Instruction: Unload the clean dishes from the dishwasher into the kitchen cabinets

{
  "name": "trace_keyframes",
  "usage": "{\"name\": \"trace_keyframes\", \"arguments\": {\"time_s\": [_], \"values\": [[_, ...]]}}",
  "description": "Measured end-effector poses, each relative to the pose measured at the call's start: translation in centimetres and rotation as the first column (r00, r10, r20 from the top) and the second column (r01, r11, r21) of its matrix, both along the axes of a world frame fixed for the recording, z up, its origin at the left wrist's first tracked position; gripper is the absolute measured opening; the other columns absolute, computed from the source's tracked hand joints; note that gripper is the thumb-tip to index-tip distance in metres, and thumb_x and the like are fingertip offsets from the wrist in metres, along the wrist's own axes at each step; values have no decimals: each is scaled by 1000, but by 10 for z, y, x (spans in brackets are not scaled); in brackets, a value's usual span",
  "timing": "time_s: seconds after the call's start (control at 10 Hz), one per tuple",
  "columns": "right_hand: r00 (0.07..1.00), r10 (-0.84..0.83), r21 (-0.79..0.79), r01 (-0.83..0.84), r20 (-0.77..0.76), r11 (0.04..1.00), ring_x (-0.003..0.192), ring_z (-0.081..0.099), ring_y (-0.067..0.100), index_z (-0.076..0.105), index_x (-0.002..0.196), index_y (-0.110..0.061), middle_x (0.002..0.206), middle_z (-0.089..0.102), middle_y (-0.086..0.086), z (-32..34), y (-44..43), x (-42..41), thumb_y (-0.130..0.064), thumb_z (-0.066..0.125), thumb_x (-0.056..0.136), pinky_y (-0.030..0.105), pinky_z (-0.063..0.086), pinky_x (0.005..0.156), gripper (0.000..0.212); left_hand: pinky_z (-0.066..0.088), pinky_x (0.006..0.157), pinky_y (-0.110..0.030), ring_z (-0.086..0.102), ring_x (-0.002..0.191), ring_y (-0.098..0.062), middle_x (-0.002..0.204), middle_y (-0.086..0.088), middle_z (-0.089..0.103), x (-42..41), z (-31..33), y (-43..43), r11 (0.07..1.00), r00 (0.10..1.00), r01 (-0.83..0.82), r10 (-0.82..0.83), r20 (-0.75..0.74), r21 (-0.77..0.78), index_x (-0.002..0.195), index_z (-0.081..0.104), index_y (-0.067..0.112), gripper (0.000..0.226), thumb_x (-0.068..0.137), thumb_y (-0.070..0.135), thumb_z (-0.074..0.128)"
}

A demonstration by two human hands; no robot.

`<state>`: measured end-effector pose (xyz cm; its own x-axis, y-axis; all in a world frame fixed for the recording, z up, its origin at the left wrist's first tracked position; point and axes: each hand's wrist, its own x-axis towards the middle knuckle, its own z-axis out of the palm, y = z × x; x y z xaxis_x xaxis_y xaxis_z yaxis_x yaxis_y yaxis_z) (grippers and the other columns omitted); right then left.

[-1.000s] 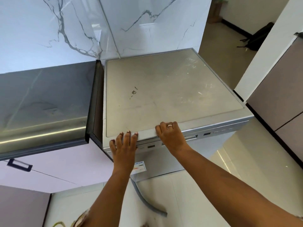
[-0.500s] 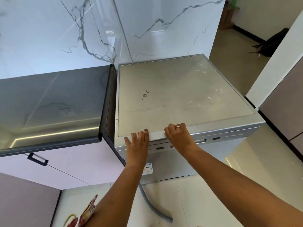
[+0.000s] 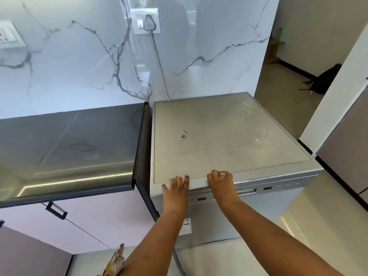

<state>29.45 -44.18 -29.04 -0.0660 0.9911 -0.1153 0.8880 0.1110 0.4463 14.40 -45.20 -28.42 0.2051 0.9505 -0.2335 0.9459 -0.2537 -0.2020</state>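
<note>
Both hands have stayed on the front lip since the earlier frames. What has changed is our view, which has lifted, so more wall and a socket now show above.

Our left hand [image 3: 176, 188] lies released, fingers straight and close together, tips resting flat on the near edge of the dishwasher [image 3: 229, 140] top. Just right of it, our right hand [image 3: 221, 183] grips the same edge, fingers curled over it with the knuckles up. A ring [image 3: 222, 174] sits on one finger, and the thumb is hidden.

The dishwasher stands on the floor right of the counter [image 3: 69, 140], its back to the marble wall [image 3: 59, 66] and its door shut. It is silver-grey. The flat top is dull, with dark specks near the middle and pale scratches toward the far right corner. Under our hands runs a control strip with a small dark window [image 3: 267, 189] and a handle slot [image 3: 246, 190]. A sticker [image 3: 186, 226] with blue print sits on the door, partly behind our left arm. Its writing, like the marks on the strip, is too small to read.

A grey hose [image 3: 179, 263] curves across the floor between our arms. A cord [image 3: 159, 62] drops from the socket [image 3: 147, 20] to the far left corner of the dishwasher. A dark handle [image 3: 55, 210] hangs on the cabinet under the counter, and a patterned cloth [image 3: 116, 261] shows near left. A dark bag [image 3: 326, 78] lies on the floor far right.
</note>
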Motion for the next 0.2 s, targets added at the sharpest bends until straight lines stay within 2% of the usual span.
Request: {"name": "trace_keyframes", "arguments": {"time_s": [0.1, 0.2], "values": [[1000, -25, -124, 23, -12, 992, 117, 53, 27, 33, 137, -10, 133, 43, 10, 28, 11, -11, -20, 60, 89, 39, 42, 98, 56, 17, 116, -50, 9, 142, -30, 154, -9, 8, -9, 11, 10, 998, 999, 19, -16, 51, -66, 151, -9, 20, 83, 92, 18, 50], [995, -98, -317, 89, -13, 944, 129, 46, 27, 37, 142, -17, 143, 43, 4, 72, 31, -19, -42, 61, 88, 42, 36, 106, 65, 10, 116, -52, 0, 146, -27, 158, -3, 4, -21, 27, 22, 995, 994, 18, -8, 113, -93, 151, -6, 25, 71, 97, 27, 41]]}}
